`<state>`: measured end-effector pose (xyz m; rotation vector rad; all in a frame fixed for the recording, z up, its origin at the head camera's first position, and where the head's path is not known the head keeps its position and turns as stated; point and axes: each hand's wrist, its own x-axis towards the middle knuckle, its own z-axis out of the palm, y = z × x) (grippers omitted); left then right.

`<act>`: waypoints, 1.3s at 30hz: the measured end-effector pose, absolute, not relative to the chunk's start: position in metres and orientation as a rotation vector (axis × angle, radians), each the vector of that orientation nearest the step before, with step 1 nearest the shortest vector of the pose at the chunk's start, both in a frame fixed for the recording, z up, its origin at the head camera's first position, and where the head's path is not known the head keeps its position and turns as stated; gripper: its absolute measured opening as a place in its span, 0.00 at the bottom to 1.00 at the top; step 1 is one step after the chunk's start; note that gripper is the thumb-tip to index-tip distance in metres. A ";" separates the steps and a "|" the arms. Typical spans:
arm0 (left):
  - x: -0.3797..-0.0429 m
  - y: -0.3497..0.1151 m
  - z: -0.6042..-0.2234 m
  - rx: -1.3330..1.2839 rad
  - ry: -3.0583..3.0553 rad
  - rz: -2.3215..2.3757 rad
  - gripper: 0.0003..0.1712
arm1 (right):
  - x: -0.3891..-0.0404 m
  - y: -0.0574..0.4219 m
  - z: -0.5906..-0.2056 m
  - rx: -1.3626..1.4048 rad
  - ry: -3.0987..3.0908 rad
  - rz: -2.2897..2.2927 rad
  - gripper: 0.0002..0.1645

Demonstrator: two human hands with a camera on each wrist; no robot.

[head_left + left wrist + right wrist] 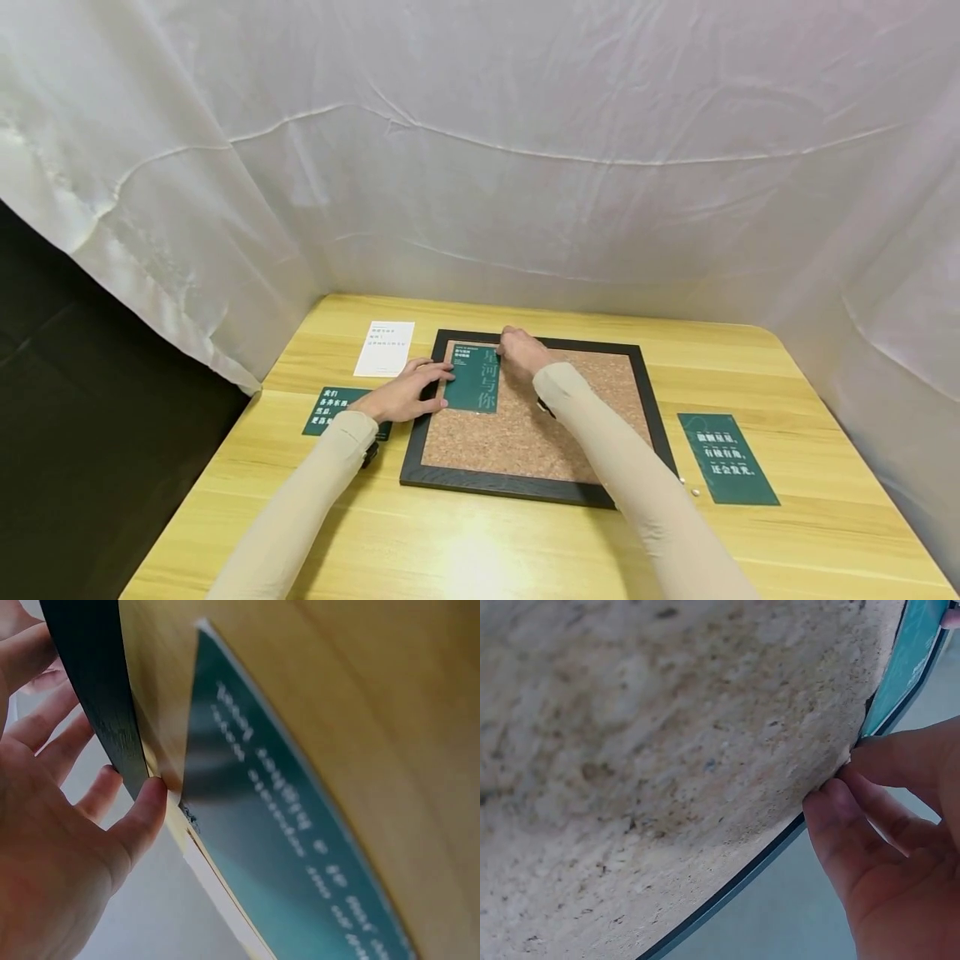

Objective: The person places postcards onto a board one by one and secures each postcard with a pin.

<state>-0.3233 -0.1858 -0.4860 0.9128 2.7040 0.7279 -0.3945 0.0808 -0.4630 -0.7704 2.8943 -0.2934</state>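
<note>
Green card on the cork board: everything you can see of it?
The green card is a thin portrait rectangle, apparently paper or card stock, dark green with large pale Chinese characters down its right side and smaller white print at top left. It appears to lie flat on the upper-left part of the cork board, inside the black frame. The left hand touches its left edge; the right hand is at its upper-right corner, the fingertips hiding exact contact.
</note>
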 end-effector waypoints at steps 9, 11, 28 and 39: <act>-0.327 -0.183 -0.488 0.906 2.685 0.751 0.30 | -0.396 0.095 -0.465 -0.767 2.863 -0.489 0.20; -0.328 -0.183 -0.488 0.902 2.684 0.760 0.30 | -0.396 0.100 -0.464 -0.785 2.857 -0.545 0.19; -0.333 -0.183 -0.487 0.783 2.745 0.748 0.34 | -0.368 0.154 -0.438 -0.640 2.948 -0.766 0.21; -0.336 -0.178 -0.482 0.433 2.792 1.013 0.31 | -0.345 0.208 -0.435 -0.439 2.994 -0.934 0.22</act>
